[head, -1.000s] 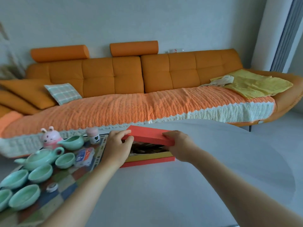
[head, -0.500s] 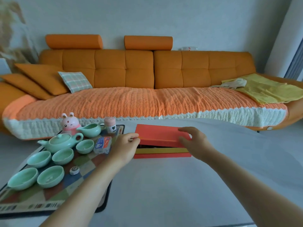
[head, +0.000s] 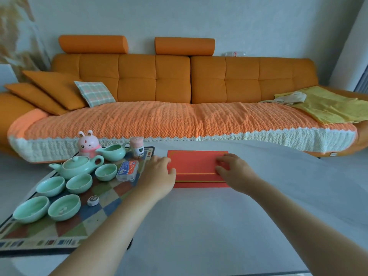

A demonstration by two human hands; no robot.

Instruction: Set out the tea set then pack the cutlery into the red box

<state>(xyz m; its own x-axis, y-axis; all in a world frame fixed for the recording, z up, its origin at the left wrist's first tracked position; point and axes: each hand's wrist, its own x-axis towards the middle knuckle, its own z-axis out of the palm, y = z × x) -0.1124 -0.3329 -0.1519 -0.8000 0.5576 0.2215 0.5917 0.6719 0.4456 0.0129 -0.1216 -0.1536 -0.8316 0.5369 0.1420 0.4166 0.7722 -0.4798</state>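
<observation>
The red box (head: 196, 166) lies flat on the grey table (head: 199, 226) with its red lid seated on it; the cutlery is hidden. My left hand (head: 159, 174) holds the lid's left end, and my right hand (head: 235, 172) holds its right end with bent fingers on top. The mint-green tea set stands to the left on a chequered mat (head: 99, 214): a teapot (head: 77, 166), a pitcher (head: 112, 153) and several cups (head: 79, 183).
On the mat there are also a pink bunny figure (head: 88, 143), a pink jar (head: 137, 147), a blue and red packet (head: 127, 170) and a small round piece (head: 93, 200). An orange sofa (head: 179, 120) runs behind the table.
The lid, held tilted above the box a second ago, has come down and now sits flat on it. Both hands stayed at its ends.
</observation>
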